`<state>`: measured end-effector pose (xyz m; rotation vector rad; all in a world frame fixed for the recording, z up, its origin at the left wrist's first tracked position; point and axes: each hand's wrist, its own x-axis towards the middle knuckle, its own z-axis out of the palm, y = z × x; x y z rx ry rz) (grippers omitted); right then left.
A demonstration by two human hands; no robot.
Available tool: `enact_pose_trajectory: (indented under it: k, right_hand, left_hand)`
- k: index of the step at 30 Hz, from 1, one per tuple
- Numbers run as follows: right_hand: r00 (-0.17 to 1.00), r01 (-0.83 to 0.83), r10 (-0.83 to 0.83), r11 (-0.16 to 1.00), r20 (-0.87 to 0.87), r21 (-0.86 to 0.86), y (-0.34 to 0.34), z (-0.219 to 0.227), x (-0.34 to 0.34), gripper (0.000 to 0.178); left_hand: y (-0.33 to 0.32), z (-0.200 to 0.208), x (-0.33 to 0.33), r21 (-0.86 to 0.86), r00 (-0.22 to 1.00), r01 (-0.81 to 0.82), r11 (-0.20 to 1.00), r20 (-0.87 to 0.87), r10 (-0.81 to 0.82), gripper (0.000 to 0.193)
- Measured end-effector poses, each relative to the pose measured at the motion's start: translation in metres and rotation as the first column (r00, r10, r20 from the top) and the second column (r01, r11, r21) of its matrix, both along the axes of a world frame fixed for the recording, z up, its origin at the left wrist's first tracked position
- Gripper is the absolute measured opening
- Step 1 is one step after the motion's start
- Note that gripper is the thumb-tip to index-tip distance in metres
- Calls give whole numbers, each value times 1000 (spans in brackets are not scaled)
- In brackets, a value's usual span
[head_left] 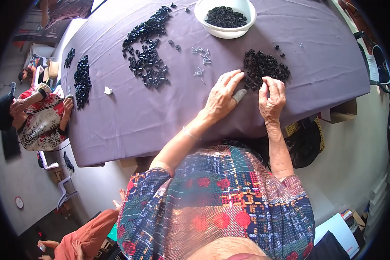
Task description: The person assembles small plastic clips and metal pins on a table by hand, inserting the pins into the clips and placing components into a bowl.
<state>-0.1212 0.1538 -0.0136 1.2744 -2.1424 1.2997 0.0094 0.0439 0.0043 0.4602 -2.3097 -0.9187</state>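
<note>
- Left hand (221,97) is lying open, fingers spread flat on the purple cloth (160,112).
- Right hand (271,97) is pinching, seemingly, a small black piece beside the black pile (264,67).

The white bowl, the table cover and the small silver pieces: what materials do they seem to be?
White bowl: probably plastic, smooth with a soft shine. Table cover: purple cloth, matte, draped with folds at the edge. Small silver pieces: likely metal, bright and glinting, too small to be sure.

One white bowl (225,27), four heaps of black parts (147,47), and one purple table (130,117).
</note>
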Motion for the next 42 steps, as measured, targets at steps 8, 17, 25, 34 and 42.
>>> enact_pose_trajectory:
  k: [8,17,25,34,42]
  right_hand:
    - [999,-20,20,1000,-35,-1,0,-2,0,25]
    - [970,-157,176,980,-169,120,3,8,6,29]
    - [924,-223,305,919,-229,325,0,15,13,25]
    - [933,-283,305,949,-191,136,0,22,21,21]
    - [907,-391,403,914,-126,110,-2,34,35,32]
  left_hand:
    - [4,-9,24,-111,999,-36,993,3,37,29]
    - [13,9,28,-80,992,-72,994,96,80,26]
    - [7,-10,34,-124,998,-35,992,50,42,21]
    - [3,24,32,875,989,-135,464,147,11,20]
    - [5,4,33,895,951,309,-322,-292,102,22]
